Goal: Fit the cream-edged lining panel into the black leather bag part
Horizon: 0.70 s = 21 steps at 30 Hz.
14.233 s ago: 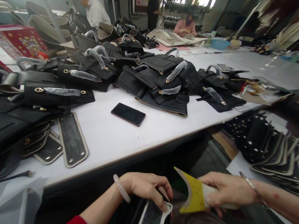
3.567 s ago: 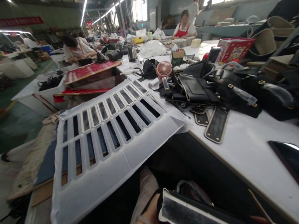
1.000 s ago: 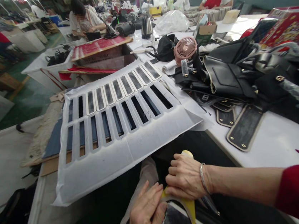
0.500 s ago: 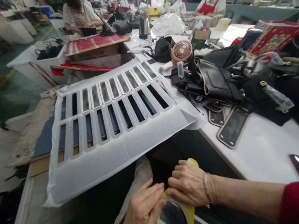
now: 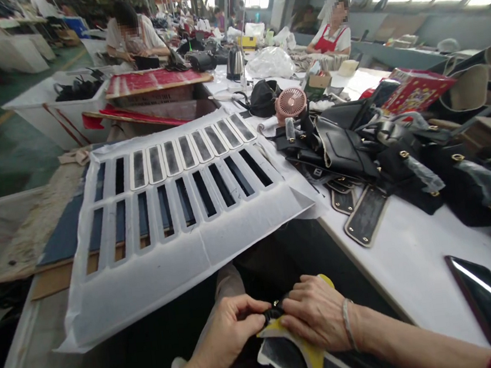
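Observation:
Low in front of me lies a black leather piece (image 5: 287, 353) with pale edges, partly out of view at the bottom. The thumb and fingers of my left hand (image 5: 230, 339) pinch a small dark part at its upper end, where a bit of metal glints. My right hand (image 5: 317, 311) is closed over a yellow curved strip (image 5: 315, 362), which shows below the palm and past the knuckles. What that strip is made of, I cannot make out. To the right on the white table, a dark panel with pale edging (image 5: 367, 217) is nearest.
A white slotted sheet (image 5: 183, 256) lies ahead, pale-framed dark strips (image 5: 171, 157) along its back row. Black bags (image 5: 347, 143), a pink fan (image 5: 292, 105) and a phone (image 5: 489, 298) occupy the white table (image 5: 414, 259). Other people (image 5: 133, 37) sit farther back.
My left hand has gone from lying with fingers nearly straight by the piece to pinching its upper end. My right hand stays on the yellow strip. The view has tilted up and turned right.

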Tool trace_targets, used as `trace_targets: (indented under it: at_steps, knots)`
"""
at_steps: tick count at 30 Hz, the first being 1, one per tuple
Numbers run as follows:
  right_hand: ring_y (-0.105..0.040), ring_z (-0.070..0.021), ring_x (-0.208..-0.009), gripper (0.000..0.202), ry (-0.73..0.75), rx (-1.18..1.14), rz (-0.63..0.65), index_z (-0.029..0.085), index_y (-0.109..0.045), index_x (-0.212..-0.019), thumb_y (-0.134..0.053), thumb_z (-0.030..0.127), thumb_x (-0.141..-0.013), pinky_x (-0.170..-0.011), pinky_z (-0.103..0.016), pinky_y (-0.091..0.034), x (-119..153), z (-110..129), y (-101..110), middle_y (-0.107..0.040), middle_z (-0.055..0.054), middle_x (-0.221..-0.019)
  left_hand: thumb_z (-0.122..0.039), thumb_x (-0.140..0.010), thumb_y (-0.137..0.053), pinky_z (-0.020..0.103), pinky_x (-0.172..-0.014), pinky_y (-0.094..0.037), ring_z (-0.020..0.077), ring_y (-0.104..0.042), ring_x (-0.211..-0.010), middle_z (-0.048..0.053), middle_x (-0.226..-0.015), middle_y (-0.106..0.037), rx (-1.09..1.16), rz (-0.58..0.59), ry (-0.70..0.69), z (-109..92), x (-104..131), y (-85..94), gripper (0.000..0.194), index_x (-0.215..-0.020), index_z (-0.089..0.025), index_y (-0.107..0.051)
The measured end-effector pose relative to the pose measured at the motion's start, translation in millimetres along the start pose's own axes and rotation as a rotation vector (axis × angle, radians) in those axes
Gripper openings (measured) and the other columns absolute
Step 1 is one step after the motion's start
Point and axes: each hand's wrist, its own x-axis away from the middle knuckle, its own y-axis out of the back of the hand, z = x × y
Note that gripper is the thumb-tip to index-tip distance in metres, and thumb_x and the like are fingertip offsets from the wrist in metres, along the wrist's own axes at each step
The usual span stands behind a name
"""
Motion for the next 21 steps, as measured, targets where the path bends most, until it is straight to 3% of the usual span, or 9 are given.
trace_targets:
  at_steps: [6, 10, 13, 16, 21]
  knots:
    - [-0.040, -0.0149, -0.062, 0.053, -0.494, -0.806, -0.089, 0.021, -0.042, -0.070, -0.029, 0.065, -0.097, -0.063, -0.031, -0.028, 17, -7, -1, -0.041, 0.003, -0.065, -0.023, -0.076, -0.067, 0.033, -0.086, -0.047, 0.0243, -0.067, -0.093, 0.009, -0.100, -0.076, 0.144, 0.047, 0.079, -4, 0, -0.3, 0.026, -0.099, -0.012, -0.074]
    - [-0.038, -0.0150, -0.067, 0.065, -0.458, -1.129, -0.091, 0.019, -0.046, -0.077, -0.031, 0.082, -0.085, -0.062, -0.029, -0.033, 4, -10, -6, -0.042, 0.002, -0.073, -0.024, -0.069, -0.071, 0.034, -0.086, -0.046, 0.0242, -0.067, -0.091, 0.012, -0.098, -0.075, 0.197, 0.027, 0.147, -10, -2, -3.4, 0.029, -0.094, -0.009, -0.071]
    - [-0.037, -0.0145, -0.066, 0.072, -0.395, -1.291, -0.073, 0.017, -0.052, -0.090, -0.044, 0.087, -0.073, -0.059, -0.027, -0.033, -11, -8, -11, -0.043, 0.003, -0.073, -0.023, -0.069, -0.069, 0.032, -0.083, -0.046, 0.0223, -0.065, -0.089, 0.010, -0.094, -0.075, 0.140, 0.009, 0.142, -13, -1, -5.5, 0.028, -0.093, -0.010, -0.069]
    - [-0.037, -0.0139, -0.068, 0.065, -0.390, -1.385, -0.080, 0.017, -0.051, -0.101, -0.064, 0.072, -0.068, -0.060, -0.026, -0.032, -21, -5, -16, -0.044, 0.004, -0.074, -0.024, -0.072, -0.066, 0.031, -0.079, -0.045, 0.0208, -0.063, -0.085, 0.007, -0.089, -0.072, 0.074, 0.006, 0.087, -11, 0, -7.7, 0.024, -0.092, -0.011, -0.067]
    - [-0.040, -0.0142, -0.069, 0.036, -0.438, -1.407, -0.107, 0.016, -0.053, -0.097, -0.067, 0.038, -0.072, -0.063, -0.028, -0.033, -26, 0, -19, -0.045, 0.004, -0.073, -0.024, -0.079, -0.062, 0.029, -0.074, -0.045, 0.0184, -0.060, -0.081, 0.004, -0.087, -0.069, -0.015, -0.007, 0.068, -7, 2, -10.6, 0.018, -0.093, -0.014, -0.067]
